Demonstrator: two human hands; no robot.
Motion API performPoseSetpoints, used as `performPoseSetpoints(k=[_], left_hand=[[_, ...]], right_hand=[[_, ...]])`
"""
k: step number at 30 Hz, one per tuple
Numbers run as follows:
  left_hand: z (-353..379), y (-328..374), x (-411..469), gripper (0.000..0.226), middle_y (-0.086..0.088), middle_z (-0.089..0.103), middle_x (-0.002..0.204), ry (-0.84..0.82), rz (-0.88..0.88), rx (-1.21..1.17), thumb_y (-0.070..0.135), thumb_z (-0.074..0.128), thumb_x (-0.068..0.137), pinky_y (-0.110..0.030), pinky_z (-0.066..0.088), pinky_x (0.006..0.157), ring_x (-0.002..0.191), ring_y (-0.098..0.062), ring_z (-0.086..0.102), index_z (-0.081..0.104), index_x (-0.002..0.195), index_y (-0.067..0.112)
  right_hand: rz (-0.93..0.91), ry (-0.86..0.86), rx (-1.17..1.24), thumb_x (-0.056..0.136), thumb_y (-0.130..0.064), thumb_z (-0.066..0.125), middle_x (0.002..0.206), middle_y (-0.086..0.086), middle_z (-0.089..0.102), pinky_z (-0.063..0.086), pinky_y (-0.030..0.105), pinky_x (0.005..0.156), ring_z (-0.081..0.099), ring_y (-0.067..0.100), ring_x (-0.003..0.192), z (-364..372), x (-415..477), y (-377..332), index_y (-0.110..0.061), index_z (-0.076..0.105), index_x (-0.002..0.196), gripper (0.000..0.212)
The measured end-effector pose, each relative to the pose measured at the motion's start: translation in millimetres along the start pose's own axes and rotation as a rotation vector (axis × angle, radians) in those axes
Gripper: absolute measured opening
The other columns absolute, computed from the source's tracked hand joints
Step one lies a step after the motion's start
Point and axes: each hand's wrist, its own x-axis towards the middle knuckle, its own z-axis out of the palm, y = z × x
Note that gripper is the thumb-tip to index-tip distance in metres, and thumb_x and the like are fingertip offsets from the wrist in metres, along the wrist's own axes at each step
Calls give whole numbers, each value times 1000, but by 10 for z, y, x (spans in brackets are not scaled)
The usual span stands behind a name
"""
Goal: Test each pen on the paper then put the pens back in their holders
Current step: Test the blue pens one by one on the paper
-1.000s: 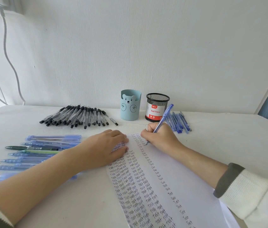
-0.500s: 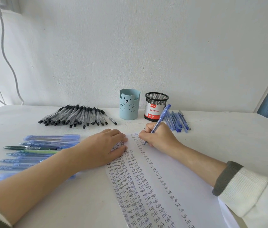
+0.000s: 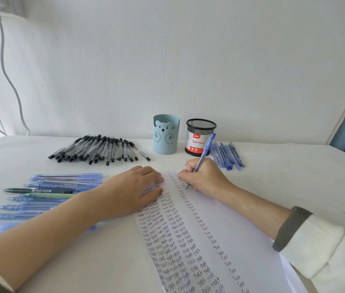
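While the right hand [image 3: 206, 176] pinches the blue pen [image 3: 205, 152] near frame centre, tip on the paper [image 3: 241, 240] at the hand's lower left, the left hand [image 3: 133, 192] lies flat on it, hiding some writing, the paper runs off the bottom edge, and white table [image 3: 294, 176] stretches rightward.

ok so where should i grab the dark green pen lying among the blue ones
Probably its left end: the dark green pen lies flat with neighbouring pens close on both sides, but that end juts past them. Pinch it from above with the left hand.
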Motion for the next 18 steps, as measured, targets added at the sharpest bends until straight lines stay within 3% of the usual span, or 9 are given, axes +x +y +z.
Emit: performPoseSetpoints(k=[9, 13, 18], left_hand=[[6, -6, 7, 47, 16, 40, 142, 3, 4, 4, 51, 33, 99, -24, 34, 107, 128, -1, 37, 42, 141, 32], [2, -7, 5, 48, 16, 41, 142, 5, 4, 3, 52, 33, 99, -23, 34, 107, 128, -2, 37, 42, 141, 31], [7, -4, 6, 50, 16, 40, 143, 0, 3, 9, 53, 31, 98, -22, 33, 107, 128, -1, 37, 41, 142, 31]], right_hand=[[-5, 15, -16, 77, -7, 67, 44, 1, 45, 41, 20, 49, 42, 11, 43, -8, 1, 6, -8, 45, 52, 33], [-1, 42, -18, 77, -9, 68, 47, 5, 48, 43, 22, 51, 45, 12, 44, -11, 9, 7, 5, 49, 59, 30], [-13, 38, -38, 76, -6, 67, 47, 5, 44, 41, 19, 51, 42, 9, 43, -8, -2, 1, -6, 46, 53, 31]])
